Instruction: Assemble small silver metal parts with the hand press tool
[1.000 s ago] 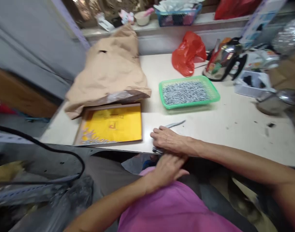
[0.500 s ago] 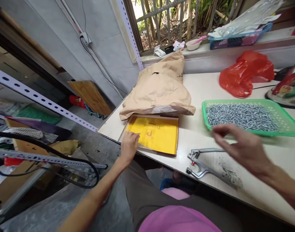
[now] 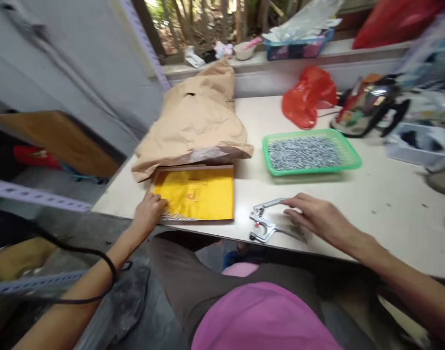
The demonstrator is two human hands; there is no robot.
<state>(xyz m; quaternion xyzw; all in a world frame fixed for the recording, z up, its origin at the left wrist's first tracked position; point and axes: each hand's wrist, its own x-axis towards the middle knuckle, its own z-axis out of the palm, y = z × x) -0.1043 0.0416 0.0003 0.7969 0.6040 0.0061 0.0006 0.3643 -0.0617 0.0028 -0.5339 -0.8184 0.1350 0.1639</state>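
Observation:
My left hand (image 3: 149,212) is at the left front corner of a shallow box (image 3: 233,194) lined with yellow, its fingers curled together. Whatever it may hold is hidden. Small silvery metal pieces (image 3: 180,217) lie along the box's front edge, beside these fingers. My right hand (image 3: 317,216) is over the handles of metal pliers (image 3: 268,230) with a spring and a C-shaped jaw. Its index fingertip meets the end of the upper handle, and a gap shows between finger and thumb. The pliers lie on the table, handles spread.
A green plastic basket (image 3: 348,163) of small metal pieces (image 3: 304,153) stands behind the pliers. Behind the box lies a brown paper sack (image 3: 196,121). Farther back are a red plastic bag (image 3: 308,97) and a metal kettle (image 3: 370,107). The table's front edge (image 3: 208,224) runs close to my lap.
My view has swung to the right. My right hand has come down from near the green basket to the pliers' handles. My left hand stays by the box, now at its left edge.

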